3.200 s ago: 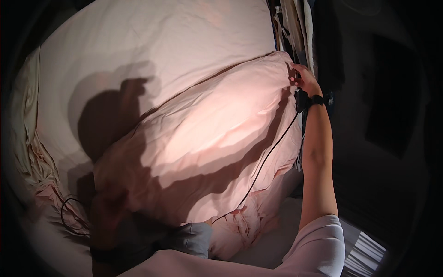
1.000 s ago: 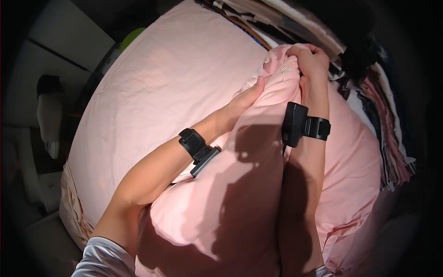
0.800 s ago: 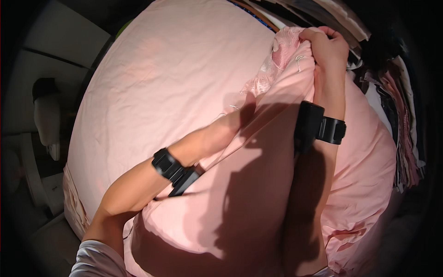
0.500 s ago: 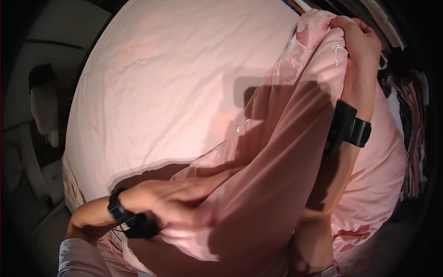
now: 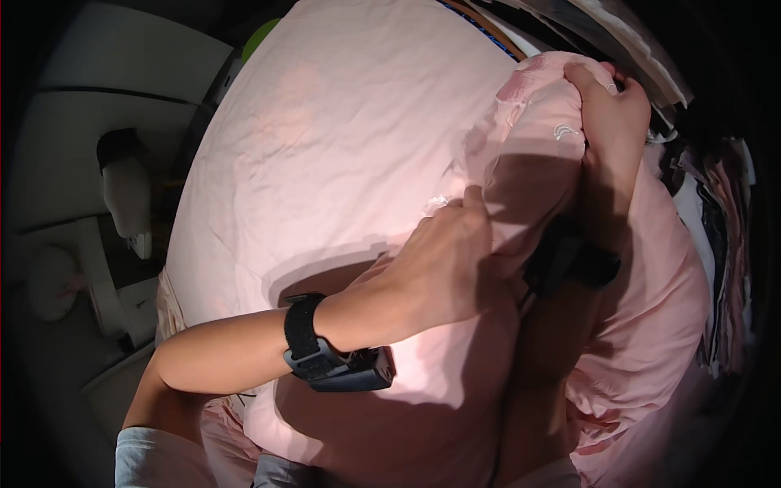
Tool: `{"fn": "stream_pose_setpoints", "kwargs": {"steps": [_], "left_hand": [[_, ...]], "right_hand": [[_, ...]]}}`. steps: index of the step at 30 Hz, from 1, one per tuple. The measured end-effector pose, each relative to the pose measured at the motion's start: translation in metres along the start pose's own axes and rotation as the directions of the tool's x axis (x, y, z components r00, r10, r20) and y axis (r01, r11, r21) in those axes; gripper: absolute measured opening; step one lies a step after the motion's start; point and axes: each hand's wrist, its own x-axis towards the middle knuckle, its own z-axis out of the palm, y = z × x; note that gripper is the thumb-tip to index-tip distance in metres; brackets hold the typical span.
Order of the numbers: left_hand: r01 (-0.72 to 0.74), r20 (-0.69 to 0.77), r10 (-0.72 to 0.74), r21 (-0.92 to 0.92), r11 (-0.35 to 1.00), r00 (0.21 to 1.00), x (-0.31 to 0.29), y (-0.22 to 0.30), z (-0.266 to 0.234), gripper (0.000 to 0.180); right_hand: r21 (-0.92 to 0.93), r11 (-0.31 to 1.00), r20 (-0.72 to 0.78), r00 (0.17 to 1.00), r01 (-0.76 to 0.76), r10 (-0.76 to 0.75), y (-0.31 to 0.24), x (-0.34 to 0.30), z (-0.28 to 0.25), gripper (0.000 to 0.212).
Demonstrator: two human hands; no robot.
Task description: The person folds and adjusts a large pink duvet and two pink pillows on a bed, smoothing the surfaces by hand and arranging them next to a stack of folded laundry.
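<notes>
I see one embroidered pink bedcover [image 5: 480,358], soft, bunched up, not flat. Upper end is gathered in a rounded fold, showing a deeper-pink patch [image 5: 518,84] and looping white stitching [image 5: 565,130]. From there it runs down to the lower edge of my view, over the pale pink sheet [image 5: 325,146]. Mid-part is partly shadowed; lower-right extent I can't tell.

- At centre, on the cover [image 5: 480,358]: left hand [image 5: 439,264].
- At two o'clock, on cover's far end: right hand [image 5: 617,118].
- Under cover, towards eleven o'clock: bedsheet [image 5: 333,154].
- At three o'clock, past both hands: garments [image 5: 724,244].
- At eleven o'clock, behind bedsheet: rounded thing [image 5: 260,39].
</notes>
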Motion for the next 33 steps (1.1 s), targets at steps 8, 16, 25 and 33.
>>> {"fn": "stream_pose_setpoints", "kwargs": {"steps": [8,16,25,33], "left_hand": [[0.635,0.312,-0.615,0.046,0.771,0.724,0.015,0.021,0.005,0.058],[0.639,0.01,-0.639,-0.048,0.768,0.769,0.073,0.008,0.024,0.057],[0.517,-0.092,-0.516,-0.021,0.856,0.851,0.12,0.019,0.011,0.057],[0.537,-0.002,-0.541,-0.116,0.835,0.841,0.124,0.016,0.016,0.056]], "right_hand": [[-0.198,0.978,0.121,0.992,0.069,-0.046,-0.01,-0.004,-0.013,0.047],[0.333,0.826,0.548,0.807,-0.454,0.222,-0.025,-0.01,-0.052,0.042],[0.29,0.879,0.505,0.841,-0.379,0.196,-0.02,-0.014,-0.043,0.038],[0.277,0.933,0.396,0.912,-0.23,0.108,-0.014,-0.005,-0.041,0.033]]}}
